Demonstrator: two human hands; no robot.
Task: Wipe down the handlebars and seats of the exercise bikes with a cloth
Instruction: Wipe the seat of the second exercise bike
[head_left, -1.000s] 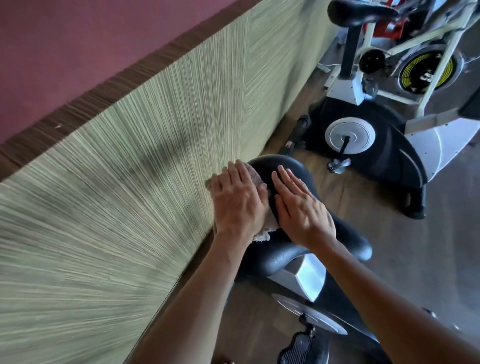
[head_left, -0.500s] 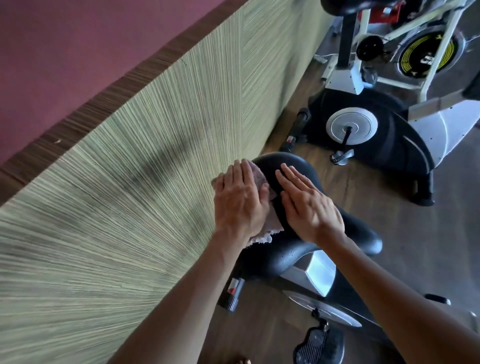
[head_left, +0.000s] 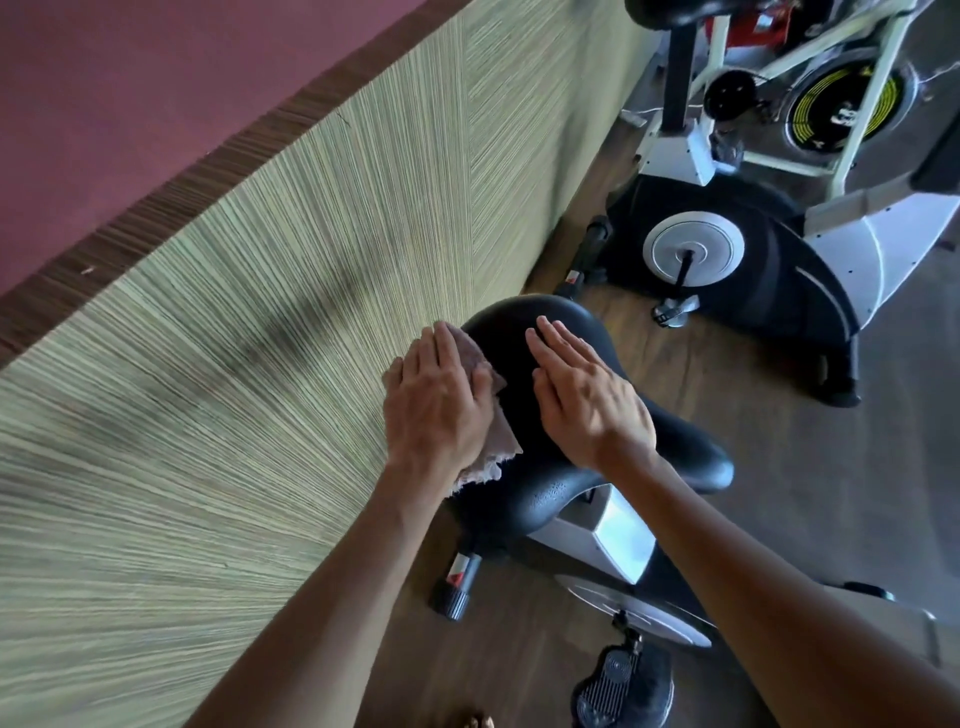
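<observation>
A person leans over a black exercise-bike seat (head_left: 545, 467), seen from a head-worn camera looking down along both bare forearms. The left hand (head_left: 436, 410) lies flat with straight fingers on a pinkish, frayed cloth (head_left: 493, 441), pressing it against the seat's wall-side flank; the hand is not clenched around the cloth, which pokes out past the fingertips and below the heel of the palm. Just beside it, on the other side of the cloth, the right hand (head_left: 587, 400) rests flat and relaxed on the seat's top, holding nothing and seemingly steadying the saddle. A green striped wall panel (head_left: 260, 338) stands close beyond the left hand. Past the fingertips, farther along the floor, stands a second exercise bike (head_left: 753, 249), its own seat only partly in view at the frame's top edge. To wipe well here, the cloth should probably stay fully under the palm with even pressure, sweeping in overlapping passes toward the seat's narrow nose, while the right hand shifts aside so the patch beneath it also gets cleaned.
</observation>
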